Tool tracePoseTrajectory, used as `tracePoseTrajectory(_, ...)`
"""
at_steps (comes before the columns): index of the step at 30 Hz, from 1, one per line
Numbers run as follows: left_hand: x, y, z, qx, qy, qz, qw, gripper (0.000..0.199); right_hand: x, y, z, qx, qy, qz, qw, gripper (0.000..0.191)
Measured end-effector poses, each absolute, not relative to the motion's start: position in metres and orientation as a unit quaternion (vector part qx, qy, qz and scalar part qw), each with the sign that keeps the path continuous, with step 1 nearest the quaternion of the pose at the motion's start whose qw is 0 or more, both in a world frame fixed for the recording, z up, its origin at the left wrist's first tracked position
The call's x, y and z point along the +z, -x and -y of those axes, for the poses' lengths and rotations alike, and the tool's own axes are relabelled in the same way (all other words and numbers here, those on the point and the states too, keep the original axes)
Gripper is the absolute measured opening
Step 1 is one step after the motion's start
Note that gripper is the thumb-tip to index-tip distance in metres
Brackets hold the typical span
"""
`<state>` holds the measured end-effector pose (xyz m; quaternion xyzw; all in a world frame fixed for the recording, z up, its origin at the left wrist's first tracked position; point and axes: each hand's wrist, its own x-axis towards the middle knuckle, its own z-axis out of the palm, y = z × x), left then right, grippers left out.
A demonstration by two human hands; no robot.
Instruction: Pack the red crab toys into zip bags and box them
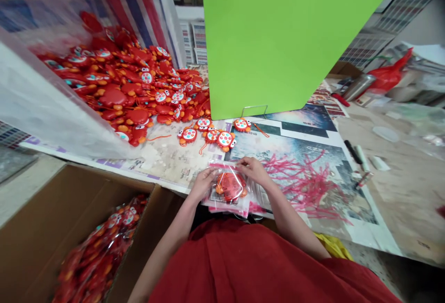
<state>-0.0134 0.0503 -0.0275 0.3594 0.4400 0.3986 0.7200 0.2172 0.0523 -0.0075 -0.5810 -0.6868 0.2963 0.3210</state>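
Pinching the top of a clear bag (230,172) are two hands, close to the bottom middle of the frame. The left hand (203,183) grips near its top left corner, and the right hand (254,169) grips near its top right. A red toy (231,189) lies inside the bag, below the pink strip (219,165). I can't tell if the bag is shut. It looks thin and slippery, so moving it calls for a soft, firm pinch on both sides. Just above the hands are a few loose toys (187,135). A big toy pile (139,92) fills the upper left. Bagged toys (104,243) sit in a brown box (38,215) at the lower left. Torn pink strips (306,180) lie right of the hands.
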Motion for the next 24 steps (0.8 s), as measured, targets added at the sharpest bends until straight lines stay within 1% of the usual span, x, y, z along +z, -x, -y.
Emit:
tracePoseTrajectory(3,-0.028,0.015,-0.052,0.388,-0.352,-0.447,0.725,0.061,-0.005,-0.225,-0.05,0.314,0.573,0.668,0.356,0.012)
tracePoseTrajectory(6,-0.027,0.017,-0.053,0.377,-0.351,-0.452,0.728,0.066,-0.008,-0.229,-0.047,0.351,0.566,0.641,0.381,0.013)
tracePoseTrajectory(7,-0.027,0.018,-0.053,0.376,-0.354,-0.451,0.728,0.066,-0.01,-0.229,-0.047,0.37,0.563,0.631,0.385,0.016)
tracePoseTrajectory(9,-0.028,0.019,-0.053,0.373,-0.359,-0.446,0.729,0.066,-0.015,-0.228,-0.047,0.398,0.559,0.618,0.384,0.029)
tracePoseTrajectory(11,-0.029,0.019,-0.053,0.372,-0.36,-0.444,0.731,0.065,-0.019,-0.225,-0.048,0.402,0.563,0.616,0.376,0.04)
tracePoseTrajectory(17,-0.031,0.022,-0.052,0.371,-0.356,-0.443,0.734,0.067,-0.019,-0.216,-0.052,0.402,0.582,0.617,0.347,0.036)
tracePoseTrajectory(24,-0.023,0.023,-0.05,0.375,-0.368,-0.419,0.74,0.057,-0.015,-0.226,-0.043,0.459,0.557,0.549,0.421,0.034)
